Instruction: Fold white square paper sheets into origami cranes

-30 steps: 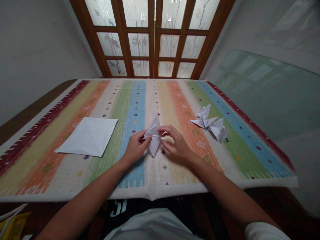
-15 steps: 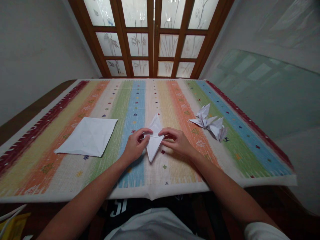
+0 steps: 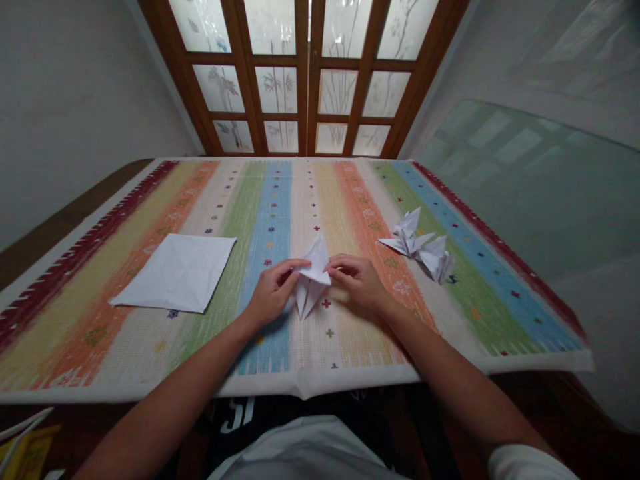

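Note:
A folded piece of white paper [image 3: 316, 267] is held over the middle of the striped tablecloth. Its top comes to a point, and its lower end shows two narrow points side by side. My left hand [image 3: 274, 288] pinches its left edge between thumb and fingers. On the other side, my right hand [image 3: 356, 280] pinches the right edge with the fingertips. Off to the left lies a flat, creased sheet of white paper [image 3: 175, 273]. Folded white paper cranes [image 3: 420, 245] lie close together to the right; they overlap, so I cannot tell them apart clearly.
The striped tablecloth [image 3: 250, 200] covers the table up to its near edge, close to my body. Wooden doors with glass panes [image 3: 305, 80] stand beyond the far edge. A greenish glass panel [image 3: 540, 180] is at the right wall. Something yellow [image 3: 30, 450] shows at the lower left.
The folded paper's lower front flap has been lifted upward, and the two narrow points beneath now show. Both hands stay at its sides, the right shifted slightly.

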`<state>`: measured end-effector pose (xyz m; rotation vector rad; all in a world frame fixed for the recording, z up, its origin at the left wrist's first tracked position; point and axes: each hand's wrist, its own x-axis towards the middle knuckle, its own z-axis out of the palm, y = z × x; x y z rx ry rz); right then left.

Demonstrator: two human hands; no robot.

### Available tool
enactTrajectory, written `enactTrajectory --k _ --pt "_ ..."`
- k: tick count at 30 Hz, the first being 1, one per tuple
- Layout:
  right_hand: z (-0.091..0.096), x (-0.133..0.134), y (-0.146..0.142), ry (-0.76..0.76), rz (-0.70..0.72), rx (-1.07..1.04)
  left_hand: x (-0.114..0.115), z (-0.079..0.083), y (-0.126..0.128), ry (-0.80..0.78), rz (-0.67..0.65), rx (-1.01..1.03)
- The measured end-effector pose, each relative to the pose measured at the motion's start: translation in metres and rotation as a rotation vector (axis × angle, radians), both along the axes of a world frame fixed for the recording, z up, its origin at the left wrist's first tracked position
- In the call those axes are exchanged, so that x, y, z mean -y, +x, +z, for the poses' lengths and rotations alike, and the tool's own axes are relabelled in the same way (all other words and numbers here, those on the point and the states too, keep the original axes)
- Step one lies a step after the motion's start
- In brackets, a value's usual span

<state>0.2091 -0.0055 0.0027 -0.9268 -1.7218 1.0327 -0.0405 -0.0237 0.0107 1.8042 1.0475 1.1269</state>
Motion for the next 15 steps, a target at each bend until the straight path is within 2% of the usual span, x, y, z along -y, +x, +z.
enactTrajectory --k 5,10,15 --pt "-0.004 0.002 -0.006 -0.086 -0.056 -0.059 0.0 -0.004 0.005 -0.061 0.056 0.026" --pt "-0.004 0.005 -0.011 -0.24 0.038 -0.197 -0.002 -0.01 0.006 -0.145 0.095 0.174" --pt "-0.008 0.004 -0.014 -0.297 0.044 -0.225 -0.001 -0.004 0.005 -0.003 0.12 -0.022"
